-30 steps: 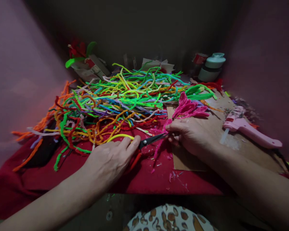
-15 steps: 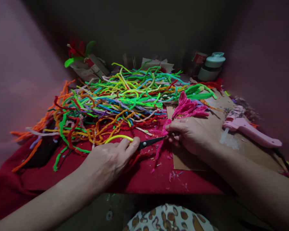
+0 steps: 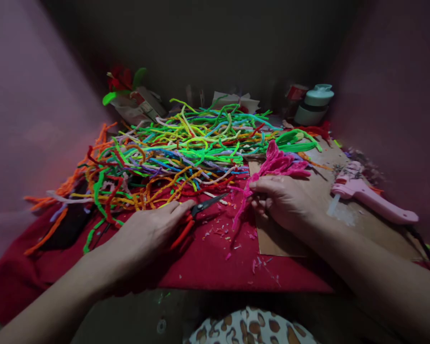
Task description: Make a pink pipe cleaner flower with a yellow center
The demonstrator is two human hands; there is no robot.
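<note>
My left hand point(image 3: 146, 234) is closed round red-handled scissors point(image 3: 197, 212), whose black blades point right and lie low over the red cloth point(image 3: 215, 263). My right hand point(image 3: 283, 200) pinches a bundle of bright pink pipe cleaners point(image 3: 277, 165) at its stem; pink strands hang from the pinch toward the cloth. The scissor tips are a short way left of the pink stem, not touching it. Small pink clippings lie scattered on the cloth below.
A big tangle of coloured pipe cleaners point(image 3: 172, 153) covers the back of the cloth. A brown cardboard sheet point(image 3: 308, 224) lies under my right hand, with a pink glue gun point(image 3: 369, 198) on it. A pale lidded jar point(image 3: 313, 105) and red flower point(image 3: 120, 81) stand behind.
My left hand drew the scissors back left and down, away from the pink stem. The yellow loop by my left fingers is no longer visible. My right hand stayed put.
</note>
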